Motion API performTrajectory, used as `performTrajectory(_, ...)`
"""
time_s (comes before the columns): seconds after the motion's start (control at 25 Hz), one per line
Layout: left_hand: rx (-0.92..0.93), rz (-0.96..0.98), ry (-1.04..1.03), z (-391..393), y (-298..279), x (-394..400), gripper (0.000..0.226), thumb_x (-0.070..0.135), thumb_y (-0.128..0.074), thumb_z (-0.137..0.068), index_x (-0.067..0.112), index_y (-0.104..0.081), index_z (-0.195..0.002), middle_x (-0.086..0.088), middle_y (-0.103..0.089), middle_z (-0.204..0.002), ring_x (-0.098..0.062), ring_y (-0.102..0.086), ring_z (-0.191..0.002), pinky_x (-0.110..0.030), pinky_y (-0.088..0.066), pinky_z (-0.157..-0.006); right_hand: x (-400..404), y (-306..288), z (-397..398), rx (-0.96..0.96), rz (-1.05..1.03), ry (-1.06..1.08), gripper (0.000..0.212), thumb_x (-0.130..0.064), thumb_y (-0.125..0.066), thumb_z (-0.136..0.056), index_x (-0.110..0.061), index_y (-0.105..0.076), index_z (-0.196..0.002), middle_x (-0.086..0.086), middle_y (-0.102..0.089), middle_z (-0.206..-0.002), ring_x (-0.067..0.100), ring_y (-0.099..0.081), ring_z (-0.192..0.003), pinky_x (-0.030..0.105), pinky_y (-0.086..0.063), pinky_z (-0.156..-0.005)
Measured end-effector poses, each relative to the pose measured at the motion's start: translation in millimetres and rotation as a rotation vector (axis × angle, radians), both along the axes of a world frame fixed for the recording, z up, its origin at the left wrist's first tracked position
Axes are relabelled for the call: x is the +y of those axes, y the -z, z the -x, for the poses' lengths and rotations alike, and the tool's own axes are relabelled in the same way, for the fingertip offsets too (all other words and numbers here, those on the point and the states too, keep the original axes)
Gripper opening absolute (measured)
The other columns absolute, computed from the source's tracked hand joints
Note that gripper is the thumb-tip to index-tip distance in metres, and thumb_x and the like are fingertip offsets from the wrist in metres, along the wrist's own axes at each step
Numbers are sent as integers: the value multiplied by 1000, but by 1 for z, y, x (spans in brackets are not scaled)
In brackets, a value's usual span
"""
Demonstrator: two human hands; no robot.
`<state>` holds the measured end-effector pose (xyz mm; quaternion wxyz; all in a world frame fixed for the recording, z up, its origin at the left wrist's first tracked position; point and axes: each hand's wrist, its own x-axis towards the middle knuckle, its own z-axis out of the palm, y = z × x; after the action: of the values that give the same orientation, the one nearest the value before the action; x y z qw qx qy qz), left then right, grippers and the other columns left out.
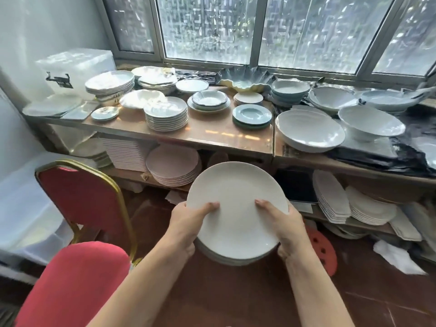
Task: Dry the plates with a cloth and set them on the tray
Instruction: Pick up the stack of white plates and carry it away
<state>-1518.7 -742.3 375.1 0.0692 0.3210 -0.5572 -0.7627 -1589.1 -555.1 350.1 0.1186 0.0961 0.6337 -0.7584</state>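
Both hands grasp a stack of white plates [237, 208] in mid-air, left hand [188, 223] and right hand [286, 228] clasping opposite rims, thumbs on top. Beyond them stands the crockery-laden surface [212, 135]; a red chair [80, 208] sits left of the left hand.

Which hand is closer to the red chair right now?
Left. The left hand grips the near-left rim of the stack of white plates, on the side facing the red chair. The right hand has its grip on the far rim, with the plates between.
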Motion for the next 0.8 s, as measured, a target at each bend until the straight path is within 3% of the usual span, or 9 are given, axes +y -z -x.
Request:
performTrajectory(0.2, -28, -7, -88, 92, 0, -37, 30, 10, -83, -74, 4, -74, -102, -10, -78, -93, -29, -75, -88, -39, -62, -76, -42, -5, 103, -13, -23, -82, 38, -19, -85, -80, -19, -71, -116, 8, -78, -101, 28, -76, -90, 40, -63, -71)
performTrajectory(0.32, -31, -11, -108, 149, 8, -66, 30, 10, -83, -74, 5, -74, -102, -10, -78, -93, -29, -75, -87, -40, -61, -78, -74, -1, 164, -21, -32, -102, 34, -20, -85, -81, -21, -71, -112, 6, -79, -99, 26, -77, -86, 39, -64, -68)
performTrajectory(0.44, -24, 5, -89, 207, 16, -103, 26, 9, -82, -76, 6, -75, -101, -8, -79, -91, -27, -76, -86, -37, -61, -76, -108, 5, 222, -28, -27, -97, 34, -19, -84, -82, -21, -71, -114, 4, -79, -96, 22, -77, -80, 31, -61, -59)
performTrajectory(0.64, -59, 30, -27, 308, 27, -169, 21, 14, -81, -78, 9, -76, -98, -5, -79, -88, -25, -76, -84, -30, -59, -64, -170, 15, 314, -42, -52, -58, 34, -18, -84, -82, -20, -72, -113, 2, -80, -95, 22, -77, -84, 35, -63, -68)
performTrajectory(0.8, -109, 16, -4, 381, 38, -205, 26, 18, -83, -75, 12, -75, -99, -5, -79, -88, -24, -76, -78, -30, -57, -52, -203, 28, 380, -63, -92, -38, 39, -29, -84, -79, -22, -71, -114, 3, -79, -97, 22, -77, -86, 35, -62, -67)
